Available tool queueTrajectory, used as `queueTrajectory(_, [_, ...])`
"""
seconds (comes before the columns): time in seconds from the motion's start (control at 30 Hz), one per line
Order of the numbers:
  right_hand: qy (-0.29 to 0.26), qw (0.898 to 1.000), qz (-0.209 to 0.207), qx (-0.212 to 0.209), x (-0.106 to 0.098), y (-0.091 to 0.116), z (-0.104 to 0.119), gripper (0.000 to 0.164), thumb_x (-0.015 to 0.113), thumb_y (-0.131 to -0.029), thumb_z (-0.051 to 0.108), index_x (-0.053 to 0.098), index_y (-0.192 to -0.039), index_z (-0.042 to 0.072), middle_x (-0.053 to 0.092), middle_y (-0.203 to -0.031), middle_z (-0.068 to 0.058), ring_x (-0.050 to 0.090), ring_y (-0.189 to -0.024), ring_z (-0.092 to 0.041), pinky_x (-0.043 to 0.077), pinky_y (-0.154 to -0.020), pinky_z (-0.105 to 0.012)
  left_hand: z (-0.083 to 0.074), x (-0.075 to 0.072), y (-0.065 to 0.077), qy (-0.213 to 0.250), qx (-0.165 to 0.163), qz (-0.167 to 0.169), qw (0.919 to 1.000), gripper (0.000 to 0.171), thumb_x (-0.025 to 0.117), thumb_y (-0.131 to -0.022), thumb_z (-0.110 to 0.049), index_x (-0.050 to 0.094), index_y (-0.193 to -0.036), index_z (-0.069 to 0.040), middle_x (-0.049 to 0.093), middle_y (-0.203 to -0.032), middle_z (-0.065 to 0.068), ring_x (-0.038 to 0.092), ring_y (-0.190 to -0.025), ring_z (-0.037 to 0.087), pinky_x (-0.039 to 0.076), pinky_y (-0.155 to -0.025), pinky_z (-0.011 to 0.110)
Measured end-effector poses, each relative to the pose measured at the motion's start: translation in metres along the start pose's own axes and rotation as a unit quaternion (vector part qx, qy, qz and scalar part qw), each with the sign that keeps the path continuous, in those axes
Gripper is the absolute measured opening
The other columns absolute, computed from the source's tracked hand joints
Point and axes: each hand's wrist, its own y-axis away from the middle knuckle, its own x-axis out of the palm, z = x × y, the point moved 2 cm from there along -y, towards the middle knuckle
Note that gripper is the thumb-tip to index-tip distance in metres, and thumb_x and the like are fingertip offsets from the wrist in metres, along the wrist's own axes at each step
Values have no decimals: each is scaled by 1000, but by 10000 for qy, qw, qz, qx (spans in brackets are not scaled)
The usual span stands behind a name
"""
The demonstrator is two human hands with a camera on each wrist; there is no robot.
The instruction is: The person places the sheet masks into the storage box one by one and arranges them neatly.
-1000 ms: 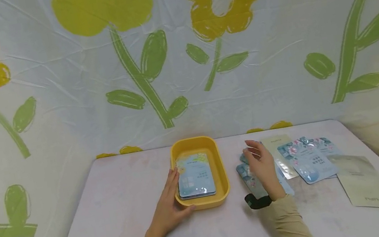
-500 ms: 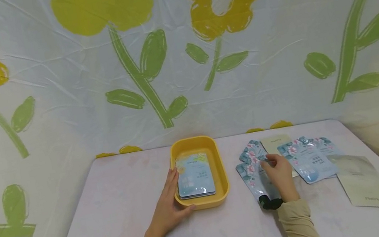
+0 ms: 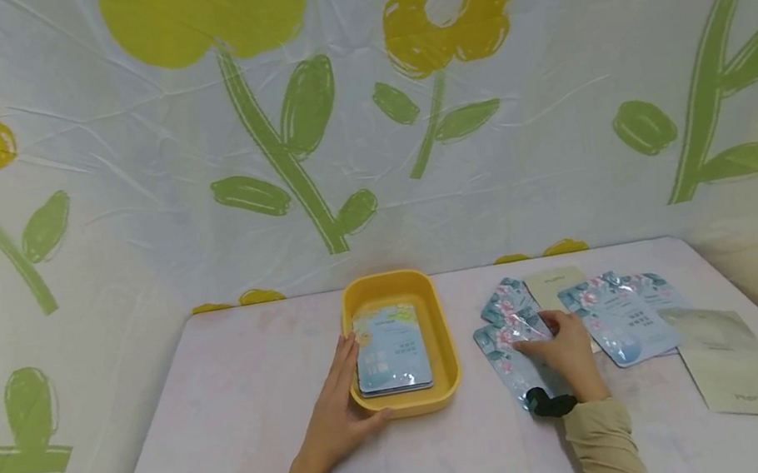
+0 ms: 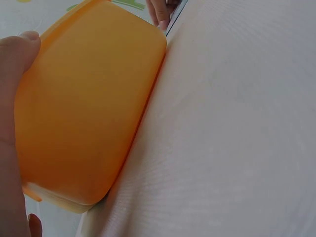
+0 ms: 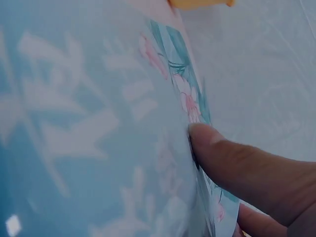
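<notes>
My left hand (image 3: 335, 417) rests against the left side and near corner of a yellow tray (image 3: 447, 377), fingers fairly straight along the rim and thumb on the near wall. Inside the tray lies a small stack of light blue sheet mask packets (image 3: 390, 353). To the right, my right hand (image 3: 568, 351) pinches a blue floral sheet mask packet (image 3: 501, 350) among overlapping ones. In the right wrist view, the thumb (image 5: 232, 155) presses on that packet's edge (image 5: 185, 96); the other fingers are mostly hidden behind it.
Behind the right hand lies another floral packet (image 3: 506, 297), beside a pale green packet (image 3: 551, 284). Farther right are more blue floral packets (image 3: 622, 320) and a larger pale green packet (image 3: 740, 367). A flower-printed cloth (image 3: 363, 146) hangs behind the table (image 3: 179, 441).
My right hand has moved right and down from above the floral packets, and its thumb and fingers have come together on one. The left hand and tray have stayed put.
</notes>
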Motion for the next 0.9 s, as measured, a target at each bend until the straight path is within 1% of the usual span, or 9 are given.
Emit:
queueTrajectory(0.17, [-127, 9994, -319, -92, -4, -1, -7, 52, 73, -87, 15, 52, -126, -14, 48, -121, -29, 46, -109, -40, 43, -93, -51, 0, 1, 0, -33, -46, 25, 10000, 107, 76, -81, -55, 20, -159, -8, 14, -166, 5, 8, -152, 24, 22, -121, 44])
queueTrajectory(0.27, [-112, 9984, -547, -112, -6, -1, -10, 38, 67, -91, 14, 59, -118, -12, 54, -112, -26, 50, -100, -35, 45, -82, -41, 1, 1, 0, -65, -63, 33, 10000, 107, 75, -81, -57, 20, -159, -8, 13, -166, 3, 8, -152, 23, 22, -120, 45])
queueTrajectory(0.33, [-212, 9971, -715, -143, -8, -1, -12, 31, 65, -92, 12, 62, -113, -11, 57, -105, -25, 52, -93, -32, 44, -74, -34, 2, 2, 0, -90, -79, 47, 9999, 107, 74, -81, -59, 19, -159, -9, 12, -166, 2, 8, -152, 22, 22, -120, 45])
queueTrajectory(0.47, [-517, 9945, -912, -71, -14, -2, -16, 30, 63, -96, 16, 65, -113, -9, 64, -103, -23, 54, -88, -22, 42, -69, -22, 2, 2, 0, -93, -116, 75, 9999, 108, 73, -81, -60, 19, -159, -9, 11, -167, 2, 7, -152, 22, 22, -121, 45])
queueTrajectory(0.57, [-960, 9892, -1103, 85, -21, -3, -22, 34, 63, -97, 19, 63, -118, -7, 67, -97, -14, 55, -82, -8, 43, -67, -15, 3, 2, 0, -67, -131, 104, 9998, 107, 72, -82, -61, 18, -159, -10, 11, -167, 1, 6, -152, 22, 21, -121, 44])
queueTrajectory(0.67, [-1454, 9805, -1295, 272, -26, -4, -28, 34, 63, -97, 19, 62, -120, -6, 65, -86, 0, 52, -72, 1, 43, -61, -13, 3, 1, 0, -54, -133, 95, 9999, 107, 72, -82, -61, 19, -159, -9, 11, -167, 1, 7, -152, 22, 21, -121, 44])
queueTrajectory(0.7, [-1584, 9776, -1343, 351, -27, -5, -29, 34, 63, -97, 19, 61, -121, -6, 62, -82, 6, 52, -70, 2, 43, -59, -13, 3, 1, 0, -52, -128, 90, 9999, 107, 72, -82, -61, 19, -159, -9, 11, -167, 1, 7, -152, 22, 21, -121, 44])
queueTrajectory(0.8, [-1873, 9700, -1463, 514, -29, -4, -31, 33, 61, -98, 16, 58, -126, -2, 60, -78, 13, 53, -69, 1, 43, -57, -14, 2, 1, 0, -63, -119, 85, 9999, 107, 72, -81, -61, 19, -159, -9, 12, -167, 1, 7, -152, 22, 21, -121, 43])
queueTrajectory(0.9, [-2080, 9634, -1614, 512, -30, -3, -30, 34, 57, -97, 7, 54, -131, 4, 60, -78, 14, 53, -67, 0, 42, -57, -15, 2, 0, 1, -72, -104, 65, 9999, 107, 73, -81, -60, 19, -159, -9, 12, -166, 1, 7, -152, 22, 21, -121, 43])
